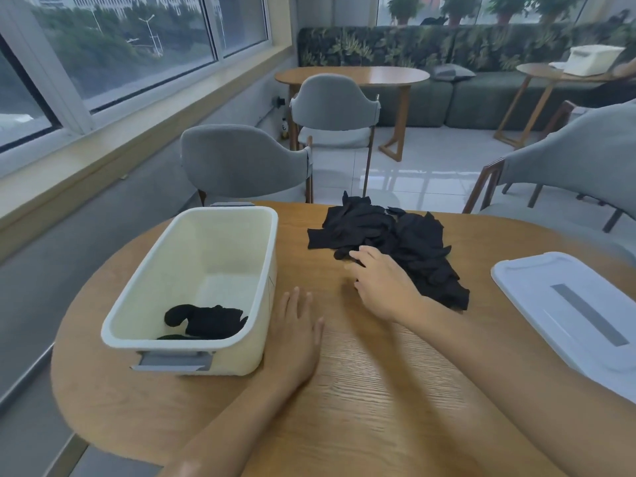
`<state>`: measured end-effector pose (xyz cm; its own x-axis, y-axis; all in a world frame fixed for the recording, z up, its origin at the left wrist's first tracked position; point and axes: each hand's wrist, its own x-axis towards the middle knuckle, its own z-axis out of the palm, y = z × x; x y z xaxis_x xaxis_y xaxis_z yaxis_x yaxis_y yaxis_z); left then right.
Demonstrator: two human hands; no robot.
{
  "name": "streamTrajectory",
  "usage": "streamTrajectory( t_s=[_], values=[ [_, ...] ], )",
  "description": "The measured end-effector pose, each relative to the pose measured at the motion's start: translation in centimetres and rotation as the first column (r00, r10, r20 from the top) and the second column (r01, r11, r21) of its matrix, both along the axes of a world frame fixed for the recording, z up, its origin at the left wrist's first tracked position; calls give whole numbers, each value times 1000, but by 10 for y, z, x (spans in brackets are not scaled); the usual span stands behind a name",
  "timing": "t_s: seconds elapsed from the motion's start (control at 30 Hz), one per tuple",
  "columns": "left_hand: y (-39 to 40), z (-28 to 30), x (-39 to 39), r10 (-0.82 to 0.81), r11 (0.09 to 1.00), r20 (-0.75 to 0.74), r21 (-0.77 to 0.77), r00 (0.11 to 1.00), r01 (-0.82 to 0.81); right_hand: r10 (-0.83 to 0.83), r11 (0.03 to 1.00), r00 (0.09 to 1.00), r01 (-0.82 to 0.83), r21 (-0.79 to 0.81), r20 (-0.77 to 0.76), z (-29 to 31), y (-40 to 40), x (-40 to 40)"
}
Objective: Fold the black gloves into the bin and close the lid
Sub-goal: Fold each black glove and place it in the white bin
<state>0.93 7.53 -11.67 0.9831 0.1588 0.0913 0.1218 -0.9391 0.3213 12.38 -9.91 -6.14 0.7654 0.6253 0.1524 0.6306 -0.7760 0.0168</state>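
Observation:
A cream bin (220,349) with grey handles stands open on the left of the wooden table (361,390). A folded black glove (206,320) lies in its near end. A loose pile of black gloves (402,235) sits at the table's far middle. My right hand (382,284) rests on the pile's near left edge, fingertips touching a glove, with no clear grip. My left hand (297,332) lies flat on the table, fingers apart, just right of the bin. The white lid (578,311) with a grey strip lies on the table at the right.
Grey chairs stand beyond the table: one (241,163) behind the bin, another (337,108) further back, a third (571,163) at the right. A second wooden table (351,75) and a green sofa (481,98) lie beyond. Windows run along the left wall.

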Motion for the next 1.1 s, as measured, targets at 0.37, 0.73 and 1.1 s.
streamTrajectory(
  t_s=[0.37, 0.73, 1.1],
  values=[
    [1, -13, 0, 12, 1000, 103, -9, 995, -11, -54, 993, 985, 35, -117, -161, 6, 93, 48],
    [1, -9, 0, 25, 999, 75, -39, 997, -22, 190, 772, 948, 15, -635, 254, 0, 136, 103],
    [0, -5, -1, 26, 999, 48, -40, 999, -24, 159, 870, 937, 16, -493, 311, 13, 119, 110]
  ],
)
